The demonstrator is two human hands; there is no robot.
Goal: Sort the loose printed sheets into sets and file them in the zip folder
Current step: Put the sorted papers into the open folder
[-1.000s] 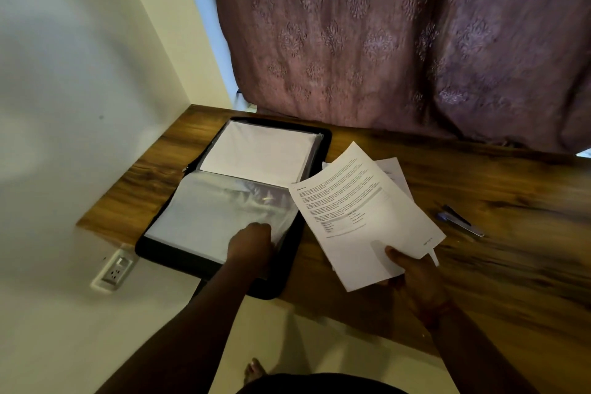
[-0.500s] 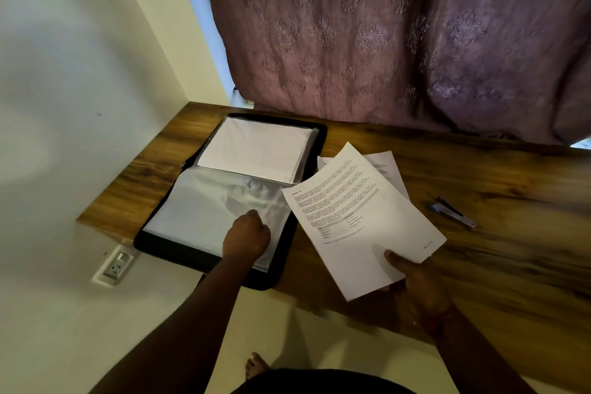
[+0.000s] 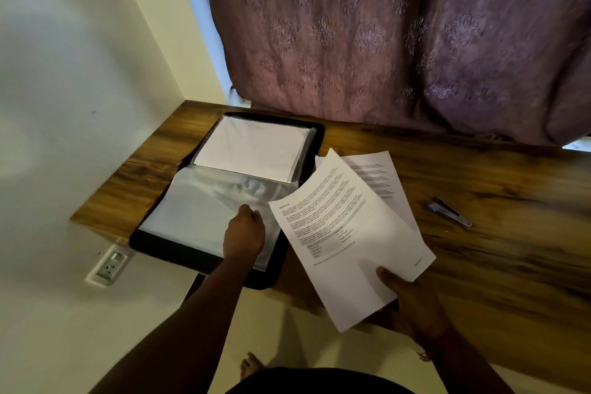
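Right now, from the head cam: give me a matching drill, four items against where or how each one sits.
Items:
1. black zip folder
2. printed white sheets
3. blue pen
4. white wall socket

States:
A. lying alone on the wooden desk, right of the papers
B. on the wall below the desk's left end
C. held up in the right hand
D. lying open on the desk, left hand on a clear sleeve

Pairs: 1-D, 2-C, 3-A, 4-B
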